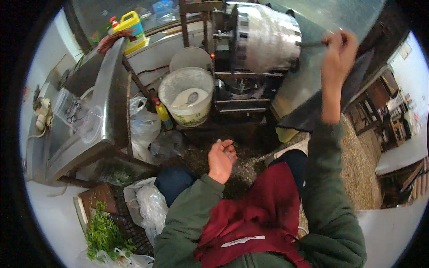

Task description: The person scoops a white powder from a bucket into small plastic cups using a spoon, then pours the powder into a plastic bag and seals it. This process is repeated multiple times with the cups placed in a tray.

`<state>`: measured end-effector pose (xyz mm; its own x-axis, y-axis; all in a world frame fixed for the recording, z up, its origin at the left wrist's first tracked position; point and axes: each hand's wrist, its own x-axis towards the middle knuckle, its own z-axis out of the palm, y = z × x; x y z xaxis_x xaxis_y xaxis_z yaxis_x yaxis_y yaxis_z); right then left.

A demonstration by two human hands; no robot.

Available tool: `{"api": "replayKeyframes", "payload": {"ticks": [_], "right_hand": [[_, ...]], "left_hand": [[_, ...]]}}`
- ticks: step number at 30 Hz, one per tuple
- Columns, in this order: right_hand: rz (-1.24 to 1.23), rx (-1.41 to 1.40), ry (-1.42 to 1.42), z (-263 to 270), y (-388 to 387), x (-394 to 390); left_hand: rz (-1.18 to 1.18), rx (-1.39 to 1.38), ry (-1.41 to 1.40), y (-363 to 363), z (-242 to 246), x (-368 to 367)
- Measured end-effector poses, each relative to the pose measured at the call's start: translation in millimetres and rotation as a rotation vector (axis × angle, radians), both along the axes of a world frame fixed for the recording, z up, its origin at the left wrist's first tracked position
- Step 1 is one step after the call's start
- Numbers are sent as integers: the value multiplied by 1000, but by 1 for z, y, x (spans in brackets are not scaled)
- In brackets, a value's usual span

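Note:
My right hand (340, 50) is raised at the upper right, blurred, its fingers closed around the end of a thin dark rod or handle (313, 44). The rod points at the side of a shiny drum (269, 38), which looks wrapped in clear film and sits in a dark metal frame (243, 76). Low in front of my body, my left hand (222, 160) has loosely curled fingers and nothing visible in it. A white bucket (186, 112) stands beyond it, left of the frame, with white powder (182, 97) and a metal scoop (192, 97) inside.
To the left is a steel counter (110, 87) bearing a clear plastic container (68, 107). A yellow jug (129, 21) stands behind it. Plastic bags (144, 122) and a yellow bottle (163, 114) are beside the bucket. Leafy greens (105, 231) lie at lower left.

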<state>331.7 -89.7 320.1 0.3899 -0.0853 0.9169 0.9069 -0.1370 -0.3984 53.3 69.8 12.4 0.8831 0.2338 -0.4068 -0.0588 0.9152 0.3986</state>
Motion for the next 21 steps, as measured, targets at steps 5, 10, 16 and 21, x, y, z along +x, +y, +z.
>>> {"api": "replayKeyframes", "payload": {"ticks": [5,10,16,21], "right_hand": [[395,-251,443,80,52,130],[614,18,277,-40,22,101],[34,-285,767,-282,6,-108],[626,-68,1172,-309,31,-111]], "left_hand": [[27,16,43,3,-3,4],[32,53,34,7,-3,1],[30,48,31,8,-4,-2],[18,82,83,5,-2,0]]}}
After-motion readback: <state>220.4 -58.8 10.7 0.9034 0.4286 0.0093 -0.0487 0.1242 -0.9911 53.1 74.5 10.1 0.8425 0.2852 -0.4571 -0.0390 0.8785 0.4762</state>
